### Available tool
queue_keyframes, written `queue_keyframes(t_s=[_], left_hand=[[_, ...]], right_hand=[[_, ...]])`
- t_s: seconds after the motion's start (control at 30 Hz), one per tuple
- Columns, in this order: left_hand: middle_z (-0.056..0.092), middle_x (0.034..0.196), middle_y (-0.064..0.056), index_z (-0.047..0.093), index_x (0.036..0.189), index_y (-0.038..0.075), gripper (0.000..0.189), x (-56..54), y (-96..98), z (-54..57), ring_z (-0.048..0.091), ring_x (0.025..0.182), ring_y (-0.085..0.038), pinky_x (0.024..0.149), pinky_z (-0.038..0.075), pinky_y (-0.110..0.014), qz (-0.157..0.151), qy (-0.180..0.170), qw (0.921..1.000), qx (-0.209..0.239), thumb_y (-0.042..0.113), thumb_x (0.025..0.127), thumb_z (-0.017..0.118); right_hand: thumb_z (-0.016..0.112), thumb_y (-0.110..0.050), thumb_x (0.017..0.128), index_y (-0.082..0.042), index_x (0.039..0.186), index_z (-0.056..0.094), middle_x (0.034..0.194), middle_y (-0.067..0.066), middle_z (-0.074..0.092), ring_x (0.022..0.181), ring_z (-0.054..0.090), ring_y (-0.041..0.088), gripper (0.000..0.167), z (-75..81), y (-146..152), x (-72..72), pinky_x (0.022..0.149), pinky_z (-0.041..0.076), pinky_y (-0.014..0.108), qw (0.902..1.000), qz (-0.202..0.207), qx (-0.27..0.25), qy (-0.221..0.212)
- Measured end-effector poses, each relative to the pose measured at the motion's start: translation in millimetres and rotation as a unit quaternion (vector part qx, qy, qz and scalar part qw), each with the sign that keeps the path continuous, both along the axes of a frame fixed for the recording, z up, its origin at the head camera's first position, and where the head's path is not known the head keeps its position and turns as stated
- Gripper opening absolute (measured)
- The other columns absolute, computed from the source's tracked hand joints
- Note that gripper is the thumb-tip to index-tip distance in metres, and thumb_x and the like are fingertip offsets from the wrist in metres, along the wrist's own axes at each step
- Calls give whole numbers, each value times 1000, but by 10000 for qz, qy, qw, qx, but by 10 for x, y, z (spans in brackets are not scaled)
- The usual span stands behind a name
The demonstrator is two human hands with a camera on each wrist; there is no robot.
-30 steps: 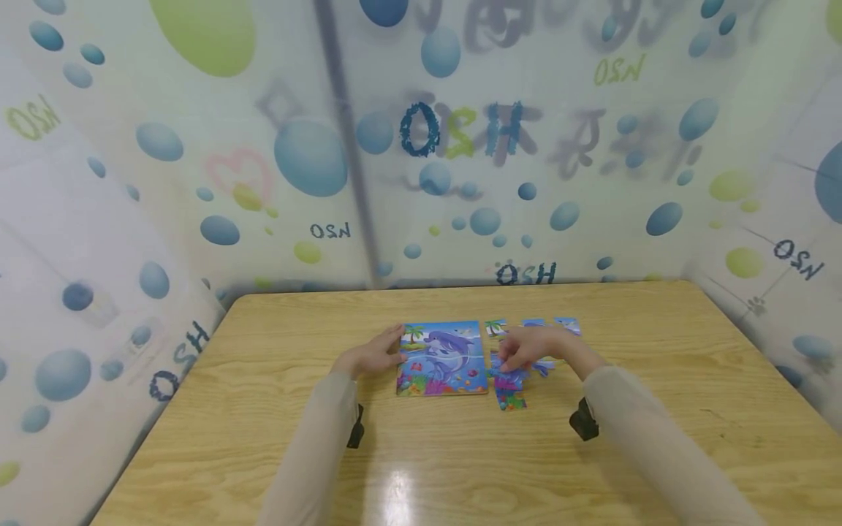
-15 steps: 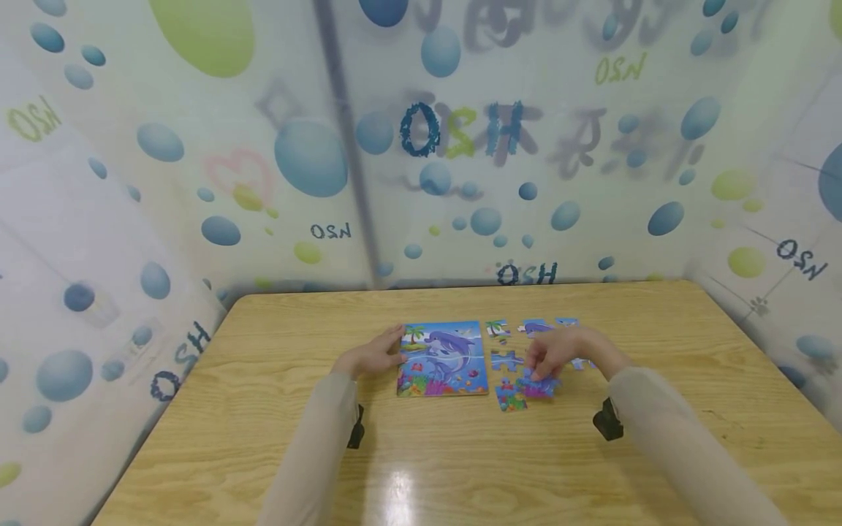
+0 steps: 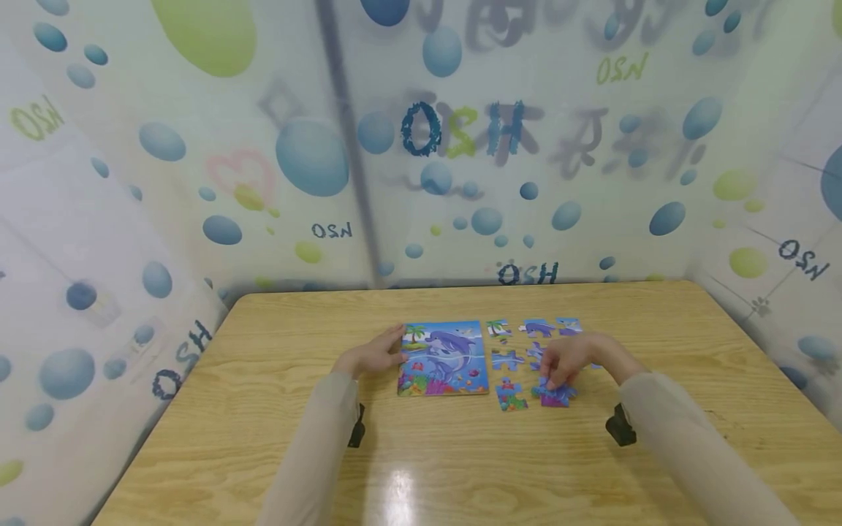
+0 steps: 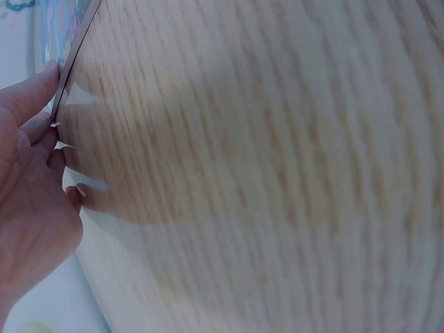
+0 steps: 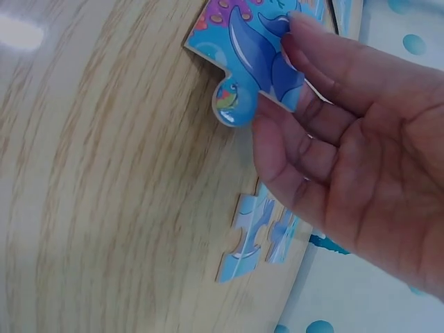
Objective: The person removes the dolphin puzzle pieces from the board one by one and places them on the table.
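Observation:
In the head view my left hand (image 3: 373,355) rests by the left side of a square dolphin puzzle board (image 3: 444,358), fingers loosely extended. In the left wrist view its thumb touches the edge of the board (image 4: 66,28). My right hand (image 3: 571,358) pinches a blue and purple puzzle piece (image 3: 555,397) between thumb and fingers, low over the table and right of the board. The right wrist view shows that piece (image 5: 253,52) close up, with a dolphin tail, purple coral and a rounded tab; the right hand (image 5: 388,146) partly covers it.
Several loose puzzle pieces lie right of the board, among them a palm tree piece (image 3: 498,328), a dolphin head piece (image 3: 538,328) and a coral piece (image 3: 511,397). They lie on a wooden table (image 3: 421,460). A bubble-patterned curtain (image 3: 421,197) stands behind.
My right hand has moved right and a little nearer, carrying the puzzle piece away from the board's side. More loose pieces show now. The left hand and board have stayed put.

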State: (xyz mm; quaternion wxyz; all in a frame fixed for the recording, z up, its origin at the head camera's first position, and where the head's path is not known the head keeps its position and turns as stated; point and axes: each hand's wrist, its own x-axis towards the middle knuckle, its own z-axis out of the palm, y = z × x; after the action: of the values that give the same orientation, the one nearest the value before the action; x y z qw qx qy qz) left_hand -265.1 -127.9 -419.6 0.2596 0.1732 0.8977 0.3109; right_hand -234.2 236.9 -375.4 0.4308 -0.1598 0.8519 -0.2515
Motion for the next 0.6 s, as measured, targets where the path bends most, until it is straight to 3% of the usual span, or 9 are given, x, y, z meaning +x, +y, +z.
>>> queue_keyframes(t_s=[0.17,0.23,0.33,0.6], left_hand=[[-3,155,-10,5,147,7,67,-32,-7,-23,-5,143,-27,117,2,-45,-34,13,10000,24,23,96,45],[-3,155,-11,5,147,6,66,-9,4,19,-5,143,-29,117,2,-45,-72,20,10000,-2,22,97,44],[-2,155,-12,5,147,5,65,0,3,30,-5,143,-30,117,3,-46,-74,25,10000,11,21,97,44],[-4,155,-13,3,147,3,65,17,3,43,-5,142,-31,117,3,-47,-136,27,9999,-19,20,97,42]], right_hand=[[63,-11,84,-3,91,62,80,-3,58,70,52,6,11,14,16,-5,67,51,21,10000,-30,26,13],[63,-13,85,-3,92,62,80,-3,58,70,51,6,12,20,30,-9,66,49,21,10000,-33,33,33],[62,-14,85,-3,89,63,73,-5,55,63,46,6,11,26,46,-15,61,44,19,10000,-23,29,59],[58,-10,87,11,78,57,53,-5,38,49,28,7,22,36,66,-43,52,27,21,9992,273,-293,-36]])
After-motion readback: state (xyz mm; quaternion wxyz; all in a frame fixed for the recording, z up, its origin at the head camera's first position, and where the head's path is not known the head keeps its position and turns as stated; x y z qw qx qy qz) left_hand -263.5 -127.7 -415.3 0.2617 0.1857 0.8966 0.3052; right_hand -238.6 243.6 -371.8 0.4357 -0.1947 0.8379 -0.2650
